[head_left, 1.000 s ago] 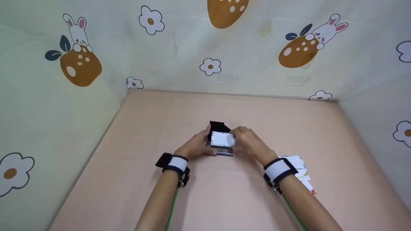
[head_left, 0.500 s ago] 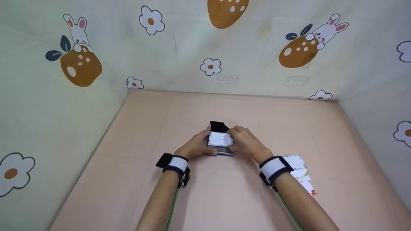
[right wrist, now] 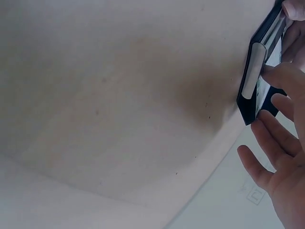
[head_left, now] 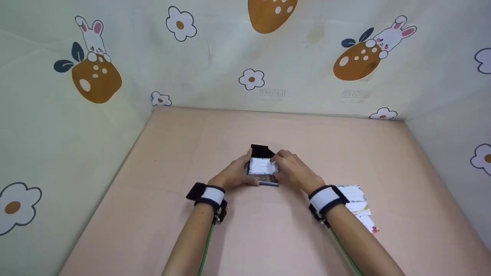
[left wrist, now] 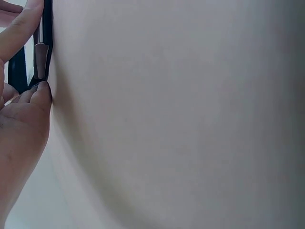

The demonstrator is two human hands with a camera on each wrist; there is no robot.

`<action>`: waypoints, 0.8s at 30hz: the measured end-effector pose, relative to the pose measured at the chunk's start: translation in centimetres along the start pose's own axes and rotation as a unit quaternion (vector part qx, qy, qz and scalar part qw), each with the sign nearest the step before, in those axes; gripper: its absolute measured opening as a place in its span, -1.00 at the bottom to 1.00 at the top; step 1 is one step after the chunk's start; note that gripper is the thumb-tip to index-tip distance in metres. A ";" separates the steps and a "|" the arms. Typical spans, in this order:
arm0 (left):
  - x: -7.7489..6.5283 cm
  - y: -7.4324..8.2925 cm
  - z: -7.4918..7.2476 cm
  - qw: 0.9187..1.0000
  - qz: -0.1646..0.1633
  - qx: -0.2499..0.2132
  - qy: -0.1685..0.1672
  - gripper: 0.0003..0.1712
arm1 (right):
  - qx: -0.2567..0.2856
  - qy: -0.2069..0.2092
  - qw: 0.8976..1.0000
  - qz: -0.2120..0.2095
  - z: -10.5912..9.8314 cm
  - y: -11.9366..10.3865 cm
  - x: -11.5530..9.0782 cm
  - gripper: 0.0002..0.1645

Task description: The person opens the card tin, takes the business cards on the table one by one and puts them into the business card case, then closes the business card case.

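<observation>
Left hand point(head_left: 232, 174) grips case point(head_left: 260, 151) at its left side | card point(head_left: 261, 166) over case; right hand point(head_left: 295, 168) pinches card's right edge | technique: brace case, square card to it, avoid bending corners

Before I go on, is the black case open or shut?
Open: in the head view, the black case has its flap extending past the white card, whose face is uncovered.

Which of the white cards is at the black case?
The card between the left hand and the right hand; the other cards lie apart on the table.
</observation>
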State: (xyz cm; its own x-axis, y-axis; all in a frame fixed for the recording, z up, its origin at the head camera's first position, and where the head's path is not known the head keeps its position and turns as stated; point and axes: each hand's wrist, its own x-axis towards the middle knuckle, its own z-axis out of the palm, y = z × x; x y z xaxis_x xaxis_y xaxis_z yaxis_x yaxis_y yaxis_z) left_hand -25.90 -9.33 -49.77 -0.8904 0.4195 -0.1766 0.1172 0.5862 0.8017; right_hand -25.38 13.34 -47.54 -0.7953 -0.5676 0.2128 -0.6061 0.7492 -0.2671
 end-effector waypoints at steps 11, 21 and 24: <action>0.0 0.1 0.0 1.000 -0.007 -0.003 0.000 0.35 | 0.033 -0.036 0.999 0.022 0.2 -0.2 -0.1 -0.62; -0.1 -0.1 0.0 1.000 0.009 -0.009 -0.003 0.35 | 0.051 -0.050 0.996 0.045 0.3 -0.8 -0.1 -0.62; -0.1 -0.2 -0.1 1.000 0.012 -0.006 -0.003 0.36 | 0.046 -0.049 0.997 0.042 0.5 -0.8 -0.2 -0.62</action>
State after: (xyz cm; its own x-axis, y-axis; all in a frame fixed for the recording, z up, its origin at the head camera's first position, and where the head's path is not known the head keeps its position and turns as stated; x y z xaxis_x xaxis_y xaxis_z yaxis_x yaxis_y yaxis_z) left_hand -25.88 -9.53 -49.86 -0.8848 0.4378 -0.1597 0.1341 0.5675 0.8124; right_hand -24.78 12.70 -47.80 -0.8377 -0.5379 0.0948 -0.5317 0.7632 -0.3671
